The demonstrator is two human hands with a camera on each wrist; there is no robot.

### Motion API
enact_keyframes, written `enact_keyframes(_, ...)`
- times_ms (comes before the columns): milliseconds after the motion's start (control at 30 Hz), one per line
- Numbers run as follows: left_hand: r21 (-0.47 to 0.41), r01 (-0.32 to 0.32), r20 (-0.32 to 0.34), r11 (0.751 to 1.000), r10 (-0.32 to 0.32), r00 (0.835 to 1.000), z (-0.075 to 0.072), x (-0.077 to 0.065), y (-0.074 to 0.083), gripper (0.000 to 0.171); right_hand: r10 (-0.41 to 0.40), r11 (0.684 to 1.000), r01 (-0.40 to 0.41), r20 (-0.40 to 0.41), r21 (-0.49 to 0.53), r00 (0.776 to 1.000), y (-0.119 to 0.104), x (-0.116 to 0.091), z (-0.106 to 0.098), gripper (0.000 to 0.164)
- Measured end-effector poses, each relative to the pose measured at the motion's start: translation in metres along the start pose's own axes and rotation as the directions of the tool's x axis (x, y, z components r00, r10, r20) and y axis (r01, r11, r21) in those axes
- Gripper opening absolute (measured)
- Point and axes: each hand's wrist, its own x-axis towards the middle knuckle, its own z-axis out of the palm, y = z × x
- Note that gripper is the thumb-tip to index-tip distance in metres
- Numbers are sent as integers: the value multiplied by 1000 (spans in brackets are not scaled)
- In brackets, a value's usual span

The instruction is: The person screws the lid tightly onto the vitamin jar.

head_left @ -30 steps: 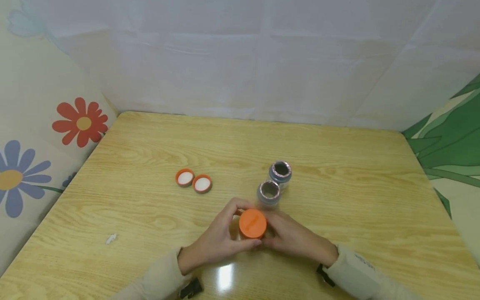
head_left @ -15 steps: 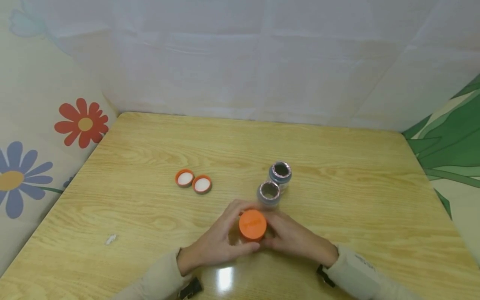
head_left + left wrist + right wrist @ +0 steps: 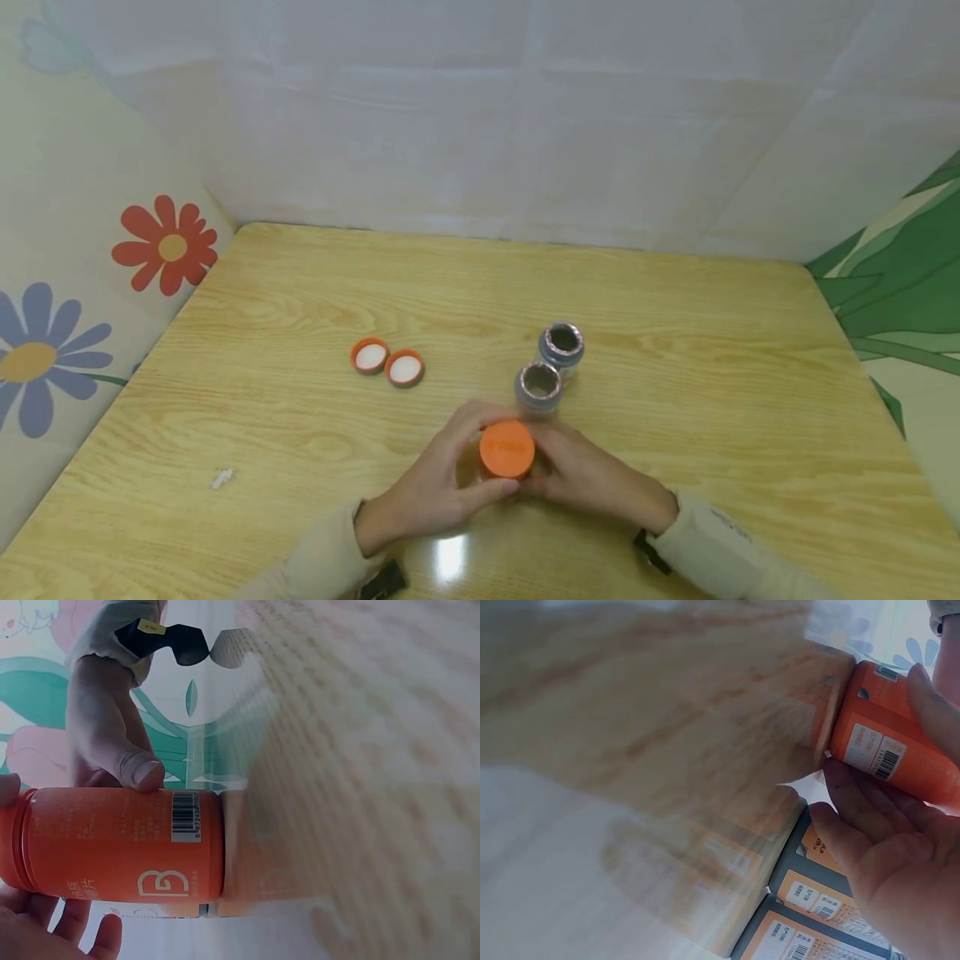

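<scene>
An orange bottle with an orange lid stands upright on the table between my hands. My left hand holds the lid from the left, thumb on the near side and fingers on the far side. From the right, my right hand grips the bottle's body; its thumb presses on the side near the barcode. Just beyond my right hand are two dark, uncapped bottles, the nearer one and the farther one, with orange-and-white labels in the right wrist view.
Two orange-rimmed lids, the left lid and the right lid, lie with their white insides up, side by side. A small white scrap is on the wooden table at left. White cloth hangs behind the table.
The lettering on the orange lid has turned from slanted to nearly level. My left thumb moved off the lid and has come back to it. The other bottles and lids stay put.
</scene>
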Motion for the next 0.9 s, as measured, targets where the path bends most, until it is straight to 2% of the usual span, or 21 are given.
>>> enact_keyframes(167, 3, -16, 52, 1000, 16, 998, -2, 0, 1, 68, -12, 1000, 12, -6, 19, 1000, 0, 1, 1, 63)
enact_keyframes(300, 0, -16, 63, 1000, 16, 998, -2, -1, 0, 71, -12, 1000, 13, -11, 17, 1000, 1, 1, 2, 65)
enact_keyframes(433, -8, 32, 35, 999, -32, 999, 0, -2, -1, 70, -21, 1000, 21, -15, -7, 1000, 1, 1, 2, 62)
enact_keyframes(500, -13, 70, 6, 997, -70, 998, 2, -2, -1, 71, -24, 1000, 24, -18, -18, 1000, 1, 1, 2, 61)
enact_keyframes(600, -26, 91, -43, 996, -92, 995, 5, -1, -1, 71, -23, 999, 22, -21, -24, 1000, 1, 1, 2, 58)
enact_keyframes(733, -15, 49, -85, 999, -50, 995, 6, -1, -3, 63, -20, 999, 19, -23, -36, 1000, 0, 2, 2, 52)
enact_keyframes(900, -14, -9, -80, 1000, 8, 997, 5, -1, -5, 58, -13, 1000, 13, -10, -20, 1000, 1, 1, 1, 52)
